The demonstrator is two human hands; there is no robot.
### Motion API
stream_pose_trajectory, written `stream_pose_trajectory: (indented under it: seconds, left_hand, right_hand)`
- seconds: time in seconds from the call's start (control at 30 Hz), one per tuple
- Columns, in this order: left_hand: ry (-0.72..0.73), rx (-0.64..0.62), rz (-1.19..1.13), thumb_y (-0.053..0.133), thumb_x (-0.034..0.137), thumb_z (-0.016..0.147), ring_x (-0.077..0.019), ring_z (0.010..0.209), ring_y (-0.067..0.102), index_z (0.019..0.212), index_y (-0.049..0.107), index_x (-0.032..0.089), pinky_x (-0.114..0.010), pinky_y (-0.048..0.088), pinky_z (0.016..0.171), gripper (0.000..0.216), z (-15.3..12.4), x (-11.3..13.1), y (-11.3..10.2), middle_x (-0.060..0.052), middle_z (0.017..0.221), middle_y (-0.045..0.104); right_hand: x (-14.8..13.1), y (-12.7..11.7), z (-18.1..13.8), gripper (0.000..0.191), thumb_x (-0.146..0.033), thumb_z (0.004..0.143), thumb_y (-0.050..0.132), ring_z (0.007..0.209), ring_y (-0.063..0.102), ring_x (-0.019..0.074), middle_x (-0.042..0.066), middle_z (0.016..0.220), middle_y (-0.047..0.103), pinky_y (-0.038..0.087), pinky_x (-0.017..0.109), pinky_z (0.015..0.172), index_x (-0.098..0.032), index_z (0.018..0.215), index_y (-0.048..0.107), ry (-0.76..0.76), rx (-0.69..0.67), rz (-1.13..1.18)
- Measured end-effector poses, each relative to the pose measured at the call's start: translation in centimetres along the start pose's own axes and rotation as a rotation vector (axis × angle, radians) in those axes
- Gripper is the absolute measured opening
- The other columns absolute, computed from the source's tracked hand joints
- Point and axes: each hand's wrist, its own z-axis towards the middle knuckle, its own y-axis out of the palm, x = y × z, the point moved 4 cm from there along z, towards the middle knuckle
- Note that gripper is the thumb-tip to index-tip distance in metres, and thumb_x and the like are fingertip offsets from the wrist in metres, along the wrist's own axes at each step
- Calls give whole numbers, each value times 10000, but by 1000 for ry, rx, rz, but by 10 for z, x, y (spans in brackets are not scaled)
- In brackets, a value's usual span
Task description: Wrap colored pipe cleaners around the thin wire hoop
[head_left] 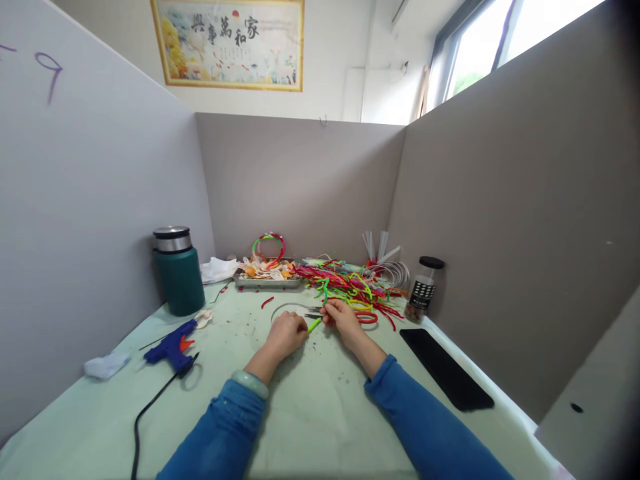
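Observation:
My left hand (pixel 286 335) is closed in a pinch on one end of a bright green pipe cleaner (pixel 315 325) just above the table. Close to its right, my right hand (pixel 343 316) is closed, its fingertips around a green strand that sticks up above them and seems to be the same pipe cleaner. Under and behind my right hand lies a pair of scissors with red handles (pixel 369 319), blades toward the left. A thin pale hoop (pixel 281 307) lies beyond my left hand. Fingers partly hide how the strand runs.
A heap of coloured pipe cleaners (pixel 345 277) and a metal tray (pixel 267 283) of small pieces stand at the back. On the left are a green bottle (pixel 179 280) and a blue glue gun (pixel 175 347) with its cord. A jar (pixel 423 290) and a black phone (pixel 445 369) lie right.

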Motion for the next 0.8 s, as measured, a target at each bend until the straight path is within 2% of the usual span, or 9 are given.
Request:
stream_pose_trajectory:
  seconds: [0.1, 0.23, 0.33, 0.47, 0.63, 0.8]
  left_hand:
    - [-7, -18, 66, 577, 172, 678, -195, 775, 558, 683, 677, 186, -271, 367, 707, 102, 0, 0, 0, -74, 768, 645]
    - [-12, 72, 72, 513, 178, 738, -199, 763, 571, 757, 676, 181, -270, 360, 685, 165, 0, 3, -6, -95, 798, 660]
    - [-35, 103, 14, 521, 196, 742, -198, 744, 577, 740, 678, 182, -268, 359, 680, 158, 0, 4, -8, -93, 773, 668]
    - [-73, 67, 45, 557, 211, 716, -200, 787, 575, 757, 690, 185, -267, 365, 707, 142, 1, 2, -7, -83, 814, 668]
    - [-45, 99, 59, 554, 210, 729, -194, 743, 570, 720, 697, 185, -265, 364, 683, 146, 2, -1, -6, -89, 785, 656]
    - [-16, 151, 29, 559, 208, 740, -192, 723, 564, 727, 694, 183, -262, 355, 659, 138, 3, -2, -7, -88, 766, 649]
  right_hand:
    - [0, 2, -1, 232, -377, 672, 607, 519, 513, 100, -2, 678, 589, 413, 215, 475, -166, 728, 527, 11, -31, 6]
    - [-3, 2, -1, 194, -351, 690, 603, 546, 494, 109, -30, 623, 529, 401, 213, 483, -177, 733, 527, -67, -18, -53]
    - [-5, 3, 0, 197, -361, 711, 588, 481, 435, 96, -51, 535, 479, 358, 212, 472, -176, 700, 518, -126, -33, -116]
    - [-6, 4, -1, 211, -369, 719, 577, 461, 417, 95, -52, 507, 478, 333, 216, 464, -174, 676, 507, -138, -25, -170]
    - [-7, 5, -3, 176, -330, 722, 564, 457, 421, 100, -58, 492, 469, 319, 220, 464, -185, 662, 485, -170, -29, -251]
    - [-3, 11, -5, 106, -270, 719, 548, 475, 452, 106, -58, 524, 490, 330, 218, 467, -189, 703, 482, -173, -108, -256]
